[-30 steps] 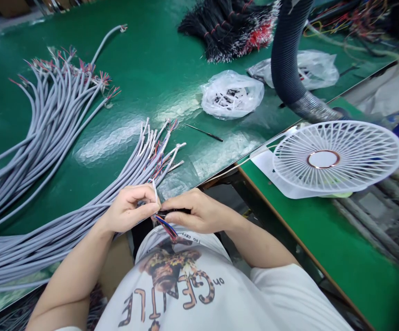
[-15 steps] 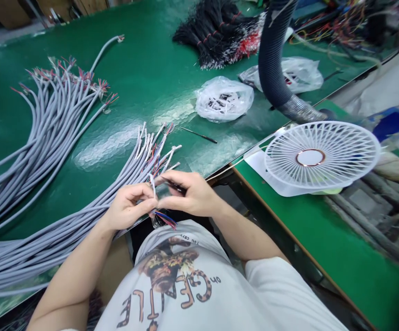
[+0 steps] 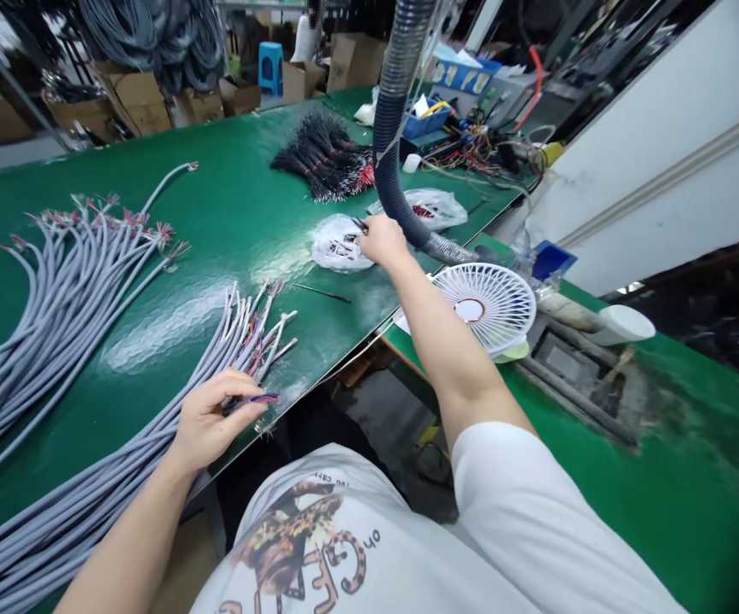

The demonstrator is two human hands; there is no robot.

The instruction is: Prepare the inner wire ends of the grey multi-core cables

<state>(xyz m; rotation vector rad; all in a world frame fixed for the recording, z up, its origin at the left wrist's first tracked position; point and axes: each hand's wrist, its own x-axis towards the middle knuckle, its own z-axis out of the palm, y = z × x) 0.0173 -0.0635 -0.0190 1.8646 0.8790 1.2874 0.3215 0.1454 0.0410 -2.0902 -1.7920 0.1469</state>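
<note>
At the table's front edge my left hand (image 3: 219,416) pinches the stripped end of a grey cable, whose thin blue and red wires (image 3: 260,398) stick out past the fingertips. Beside it lies a bundle of grey cables (image 3: 181,418) with pale, stripped ends. My right hand (image 3: 383,240) is stretched out to the right edge of a clear plastic bag (image 3: 337,246) holding small dark and white pieces. Its fingers are closed around a slim dark tool (image 3: 360,225); only the tip shows, so its kind is unclear.
More grey cables (image 3: 88,273) lie at left. A thin dark rod (image 3: 321,292) rests near the bag. Black wire bundles (image 3: 324,153), a second plastic bag (image 3: 430,208) and a ribbed hose (image 3: 389,145) are behind. A white fan (image 3: 490,298) stands at right.
My right hand has left the cable end and reached forward to the plastic bag. A white strand at the cable end is no longer seen upright. The view has tilted up.
</note>
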